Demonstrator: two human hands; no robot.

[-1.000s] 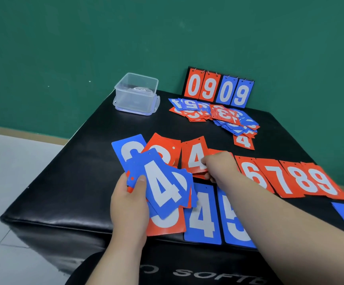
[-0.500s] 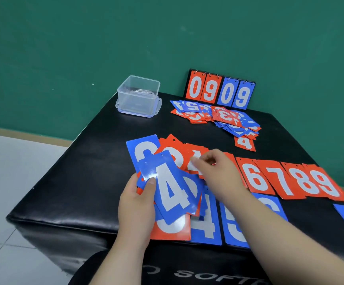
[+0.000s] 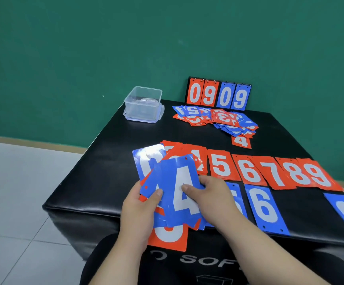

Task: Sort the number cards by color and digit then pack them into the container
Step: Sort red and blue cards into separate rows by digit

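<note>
Left hand (image 3: 140, 206) grips a fanned stack of blue and red plastic number cards (image 3: 149, 167). Right hand (image 3: 212, 194) pinches the top blue 4 card (image 3: 179, 177). Slide it off alone, then lay it beside the blue 5 card (image 3: 236, 192) on the black padded worktop (image 3: 97, 171); the clear plastic container (image 3: 143, 103) sits at the far corner

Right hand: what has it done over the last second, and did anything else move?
The right hand left the red row, where the red 5 now shows, came back toward the person and pinches the blue 4 atop the fan. The left hand still grips that fan. The container, loose pile and scoreboard stayed put.
</note>
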